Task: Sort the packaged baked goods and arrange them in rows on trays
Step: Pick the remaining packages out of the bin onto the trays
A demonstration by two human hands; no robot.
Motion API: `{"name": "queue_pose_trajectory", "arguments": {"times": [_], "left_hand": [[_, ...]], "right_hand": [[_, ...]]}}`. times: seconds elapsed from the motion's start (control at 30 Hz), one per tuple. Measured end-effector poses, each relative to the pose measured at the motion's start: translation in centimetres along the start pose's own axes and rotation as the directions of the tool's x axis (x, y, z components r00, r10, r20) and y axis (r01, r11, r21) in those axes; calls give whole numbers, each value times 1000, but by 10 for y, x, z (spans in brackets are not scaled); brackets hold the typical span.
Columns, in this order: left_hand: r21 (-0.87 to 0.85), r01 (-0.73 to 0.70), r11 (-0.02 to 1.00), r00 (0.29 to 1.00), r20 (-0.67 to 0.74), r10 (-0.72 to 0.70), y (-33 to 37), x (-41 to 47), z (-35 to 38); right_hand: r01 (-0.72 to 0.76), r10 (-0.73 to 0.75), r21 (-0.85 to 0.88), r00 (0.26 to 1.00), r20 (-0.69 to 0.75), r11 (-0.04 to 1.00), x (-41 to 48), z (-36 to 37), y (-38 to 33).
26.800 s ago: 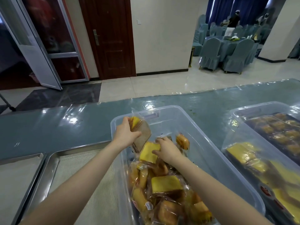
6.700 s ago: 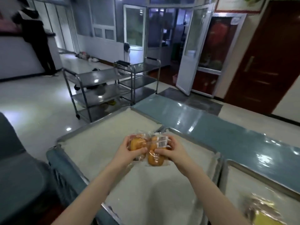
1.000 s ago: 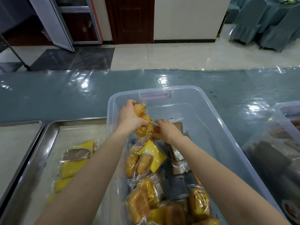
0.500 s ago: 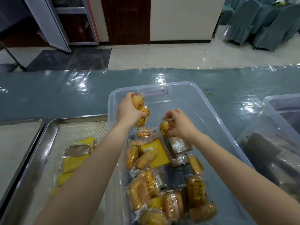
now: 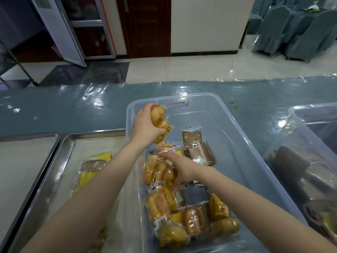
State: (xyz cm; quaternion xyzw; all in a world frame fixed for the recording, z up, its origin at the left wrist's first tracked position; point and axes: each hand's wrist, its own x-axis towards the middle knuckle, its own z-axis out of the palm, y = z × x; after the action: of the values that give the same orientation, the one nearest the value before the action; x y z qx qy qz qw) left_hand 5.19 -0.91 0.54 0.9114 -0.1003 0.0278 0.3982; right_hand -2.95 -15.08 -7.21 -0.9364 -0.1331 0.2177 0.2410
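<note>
Over the far end of the clear bin [image 5: 206, 94], your left hand [image 5: 144, 128] grips wrapped golden buns [image 5: 160, 121], fingers curled round the pack. Your right hand [image 5: 184, 168] lies palm down on the heap of bun packets [image 5: 160, 201] along the bin's left side; you cannot tell whether it grasps one. Brown cake packets [image 5: 197, 150] lie just beside that hand. On the metal tray [image 5: 94, 133] left of the bin, yellow and brown cake packets [image 5: 93, 167] lie together.
</note>
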Motion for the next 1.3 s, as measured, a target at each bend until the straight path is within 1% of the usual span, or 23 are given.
{"name": "queue_pose_trajectory", "arguments": {"times": [0.1,0.23,0.33,0.4,0.47,0.53,0.6,0.63,0.7,0.8,0.87,0.97,1.03,1.1,1.17,1.3], "left_hand": [[5,-14,1000,1000,11,14,-1,-8,-5],[-23,-36,999,999,14,36,4,-17,-12],[-115,-18,993,1000,11,19,5,-23,-17],[-171,-20,985,1000,1,20,5,-27,-20],[-241,-28,970,1000,-5,28,7,-32,-27],[-333,-39,942,999,-14,37,7,-36,-38],[-424,-59,904,998,-40,46,5,-39,-54],[-471,-68,879,997,-53,49,4,-42,-64],[-547,-83,833,996,-69,54,-2,-49,-88],[-595,-132,793,990,-117,77,-26,-65,-135],[-592,-163,789,983,-165,80,-55,-79,-176],[-609,-170,775,978,-202,56,-118,-111,-246],[-587,-157,794,967,-253,4,-169,-139,-293],[-562,-116,819,945,-317,-84,-225,-173,-340],[-554,-65,830,907,-379,-182,-278,-208,-386],[-573,39,818,819,-451,-355,-376,-269,-465]], "right_hand": [[-5,7,-42,999,48,999,5,11,3],[-24,24,-41,1000,-7,999,0,13,7],[-12,11,-41,999,-35,999,-8,12,6],[-51,46,-54,995,-87,997,-17,2,2],[-106,95,-47,976,-197,993,-32,-16,-1],[-137,162,100,933,-321,985,-53,-40,-5],[-84,189,259,892,-411,962,-75,-63,-20],[-44,178,296,879,-442,954,-84,-72,-32],[27,125,303,872,-473,953,-93,-83,-66],[115,25,265,881,-472,957,-86,-82,-133],[169,-40,252,893,-448,953,-70,-71,-184],[240,-127,232,901,-415,943,-28,-36,-265],[294,-204,190,899,-387,937,8,-4,-323],[360,-309,106,892,-331,927,46,32,-383],[428,-400,57,878,-262,902,81,68,-442],[530,-521,45,844,-126,847,142,139,-547]]}}
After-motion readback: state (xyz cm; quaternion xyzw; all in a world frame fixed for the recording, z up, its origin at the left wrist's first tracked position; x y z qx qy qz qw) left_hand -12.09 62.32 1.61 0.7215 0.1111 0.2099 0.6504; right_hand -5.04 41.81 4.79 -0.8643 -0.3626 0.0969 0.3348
